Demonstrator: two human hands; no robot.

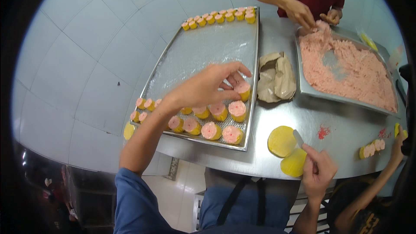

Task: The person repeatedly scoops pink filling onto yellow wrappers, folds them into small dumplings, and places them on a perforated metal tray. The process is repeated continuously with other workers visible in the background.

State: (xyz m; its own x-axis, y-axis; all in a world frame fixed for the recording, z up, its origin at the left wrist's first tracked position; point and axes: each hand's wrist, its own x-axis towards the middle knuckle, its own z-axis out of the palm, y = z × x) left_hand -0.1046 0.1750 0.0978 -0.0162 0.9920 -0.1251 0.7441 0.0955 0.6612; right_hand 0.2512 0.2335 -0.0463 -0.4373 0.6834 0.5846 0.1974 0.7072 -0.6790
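Observation:
My left hand (212,86) grips a siu mai dumpling (243,91), yellow-sided with pink filling on top, at the right edge of a large metal tray (203,50). Whether the dumpling touches the tray cannot be told. Nearer to me, rows of similar dumplings (211,131) stand on the tray, partly behind my left arm. My right hand (319,169) is closed on the handle of a small spatula (298,138) with a flat narrow blade. The blade lies over two round yellow wrappers, one farther (281,142) and one nearer (292,164), on the steel table.
More dumplings (219,18) line the tray's far edge. A crumpled brown paper bag (277,78) sits between tray and a deep pan (310,91) of pink filling (359,73). A co-worker's hand (299,14) reaches into it. Dumplings (371,148) and another person's hand (397,147) are at right.

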